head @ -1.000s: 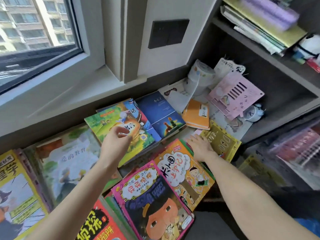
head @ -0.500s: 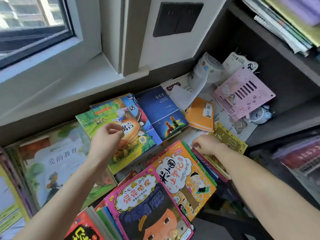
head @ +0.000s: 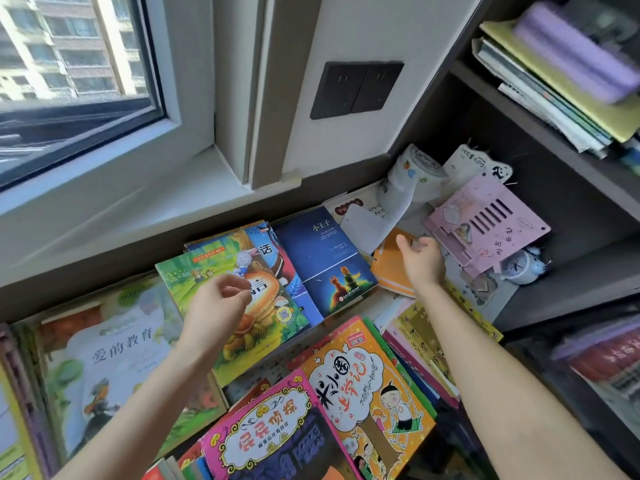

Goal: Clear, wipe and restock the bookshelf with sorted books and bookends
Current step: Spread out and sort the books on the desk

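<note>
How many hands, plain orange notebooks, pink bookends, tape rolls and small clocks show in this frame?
Hands: 2 (left hand, right hand)
Orange notebook: 1
Pink bookend: 1
Tape roll: 1
Small clock: 1
Total: 6

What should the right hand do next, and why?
Probably close on the orange book and lift it out. The right hand is open right over it, and the book lies flat beside the blue book, still to be cleared.
</note>
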`<action>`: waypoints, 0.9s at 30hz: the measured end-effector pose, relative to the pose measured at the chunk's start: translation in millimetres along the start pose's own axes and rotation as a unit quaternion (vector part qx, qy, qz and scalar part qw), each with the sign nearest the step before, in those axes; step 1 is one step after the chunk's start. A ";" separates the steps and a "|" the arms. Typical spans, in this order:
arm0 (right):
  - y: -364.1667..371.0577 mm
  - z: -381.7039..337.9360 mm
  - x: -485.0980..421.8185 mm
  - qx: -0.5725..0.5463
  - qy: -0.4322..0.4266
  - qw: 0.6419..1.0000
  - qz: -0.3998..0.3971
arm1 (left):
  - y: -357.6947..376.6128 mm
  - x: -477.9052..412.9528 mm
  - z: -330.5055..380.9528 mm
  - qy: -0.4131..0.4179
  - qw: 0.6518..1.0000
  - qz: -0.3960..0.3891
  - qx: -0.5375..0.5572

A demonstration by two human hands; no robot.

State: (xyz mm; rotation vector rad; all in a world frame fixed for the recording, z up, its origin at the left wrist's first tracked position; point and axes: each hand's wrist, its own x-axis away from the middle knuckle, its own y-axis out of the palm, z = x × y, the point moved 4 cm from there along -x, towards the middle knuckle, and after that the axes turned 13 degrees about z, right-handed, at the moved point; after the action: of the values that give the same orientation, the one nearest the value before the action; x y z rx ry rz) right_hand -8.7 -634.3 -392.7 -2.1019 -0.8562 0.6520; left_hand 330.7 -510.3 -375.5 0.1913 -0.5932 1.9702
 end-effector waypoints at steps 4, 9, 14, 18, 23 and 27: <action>8.6 -26.6 -30.9 -0.030 0.036 0.999 -0.015 | 5.6 -1.6 5.0 -0.003 1.000 -0.005 -0.006; 28.4 -41.6 -47.8 0.067 -0.101 0.990 -0.076 | 11.3 -7.4 8.6 0.005 1.000 0.001 -0.016; 13.7 -43.2 -32.8 0.042 0.014 0.997 0.063 | 0.9 -16.0 6.2 0.009 0.999 0.028 -0.020; 9.3 -50.3 18.2 -0.020 0.010 0.995 0.092 | -14.0 -20.9 -5.5 -0.007 0.995 0.085 -0.047; 58.2 -65.1 103.9 -0.044 -0.076 0.968 -0.235 | -38.4 -19.8 -37.4 -0.067 0.979 0.165 -0.102; 74.6 -70.6 154.1 0.019 -0.115 0.936 -0.332 | -26.0 -8.0 -58.3 -0.121 0.992 0.024 -0.033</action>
State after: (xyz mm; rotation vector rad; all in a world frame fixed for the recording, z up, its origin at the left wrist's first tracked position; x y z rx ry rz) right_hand 165.0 -587.7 -436.7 -1.5624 -1.5706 0.5354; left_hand 364.3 -479.2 -420.6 0.3826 -0.8255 1.9859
